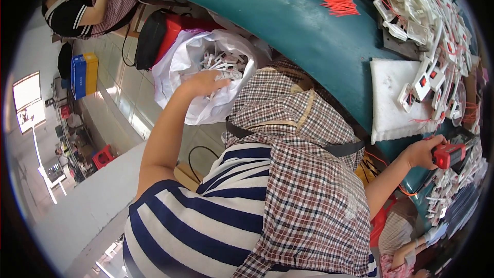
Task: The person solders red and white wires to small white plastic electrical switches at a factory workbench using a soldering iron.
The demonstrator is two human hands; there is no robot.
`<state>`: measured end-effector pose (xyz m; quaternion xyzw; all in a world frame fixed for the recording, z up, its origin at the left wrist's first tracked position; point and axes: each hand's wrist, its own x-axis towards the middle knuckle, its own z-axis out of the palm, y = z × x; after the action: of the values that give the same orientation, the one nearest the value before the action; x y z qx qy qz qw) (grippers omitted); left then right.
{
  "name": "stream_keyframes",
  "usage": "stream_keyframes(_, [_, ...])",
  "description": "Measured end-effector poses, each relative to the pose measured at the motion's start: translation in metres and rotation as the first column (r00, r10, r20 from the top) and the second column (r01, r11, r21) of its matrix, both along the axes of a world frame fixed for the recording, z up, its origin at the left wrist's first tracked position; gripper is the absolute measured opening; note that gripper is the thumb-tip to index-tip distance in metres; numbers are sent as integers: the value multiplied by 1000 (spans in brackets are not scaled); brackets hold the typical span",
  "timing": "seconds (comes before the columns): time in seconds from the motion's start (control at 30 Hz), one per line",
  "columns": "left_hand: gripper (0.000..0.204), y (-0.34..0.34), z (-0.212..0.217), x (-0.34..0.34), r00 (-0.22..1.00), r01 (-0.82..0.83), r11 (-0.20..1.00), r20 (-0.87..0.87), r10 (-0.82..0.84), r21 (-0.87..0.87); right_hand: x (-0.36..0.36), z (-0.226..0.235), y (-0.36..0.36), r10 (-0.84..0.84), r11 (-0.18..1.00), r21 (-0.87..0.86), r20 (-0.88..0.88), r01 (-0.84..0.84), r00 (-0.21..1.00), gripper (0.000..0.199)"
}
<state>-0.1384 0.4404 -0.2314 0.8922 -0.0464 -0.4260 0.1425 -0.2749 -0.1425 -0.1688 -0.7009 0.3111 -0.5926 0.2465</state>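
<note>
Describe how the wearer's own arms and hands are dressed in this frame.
Both forearms are bare, with no gloves on the left hand or the right hand. Short sleeves of a navy-and-white striped shirt cover the shoulders, under a brown-and-white checked apron. No rings or watch are discernible.

The bag (pixel 177 67) is thin, crinkled white plastic film. The desk (pixel 288 10) has a smooth, slightly glossy teal top, and the pad (pixel 388 100) on it looks like matt white foam.

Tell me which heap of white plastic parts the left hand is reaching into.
The heap inside the white plastic bag beside the left hand, not the one on the green table.
</note>
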Motion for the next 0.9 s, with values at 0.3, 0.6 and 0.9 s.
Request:
stream_keyframes(0.3, [39, -23, -3, -73, 997, 71, 984, -22, -75, -164, 2, -8, -15, -13, 996, -92, -63, 7, 998, 16])
stream_keyframes(0.6, [59, 24, -19, -30, 614, -769, 596, -524, 590, -230, 2, -6, -15, -46, 964, -265, -123, 12, 991, 20])
stream_keyframes(0.9, [30, -37, -74, 66, 300, -802, 225, -48, 953, -553, 7, -1, -5, -92, 955, -292, -156, 43, 983, 25])
